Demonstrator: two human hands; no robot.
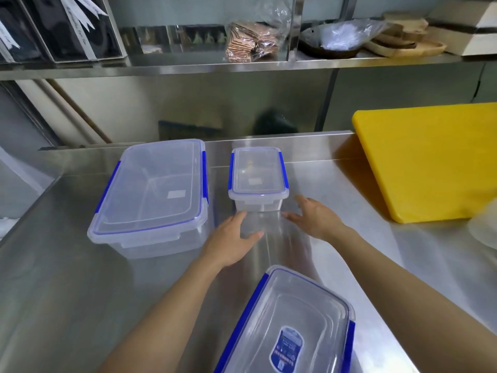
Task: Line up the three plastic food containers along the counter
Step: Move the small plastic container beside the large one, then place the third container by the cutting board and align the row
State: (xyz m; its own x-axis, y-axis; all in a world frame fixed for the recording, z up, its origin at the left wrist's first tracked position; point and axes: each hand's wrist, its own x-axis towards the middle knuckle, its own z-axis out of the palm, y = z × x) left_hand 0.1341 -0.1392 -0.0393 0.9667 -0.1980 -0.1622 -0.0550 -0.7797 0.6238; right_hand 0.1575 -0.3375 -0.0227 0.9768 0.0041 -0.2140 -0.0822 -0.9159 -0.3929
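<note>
Three clear plastic containers with blue lid clips stand on the steel counter [67, 278]. The large container [153, 189] is at the back left. To its right, near the back edge, stands the small container [257, 179]. A medium container [290, 327] with a blue label sits nearest me, turned at an angle. My left hand [231, 240] hovers just in front of the small container's near left corner, fingers apart. Just off that container's near right corner is my right hand [314, 216], also spread. Neither hand holds anything.
A thick yellow cutting board [430, 160] leans at the back right of the counter. A pale round object [484, 227] shows at the right edge. Above, a steel shelf [242, 65] carries bagged items, wooden boards and dark boxes.
</note>
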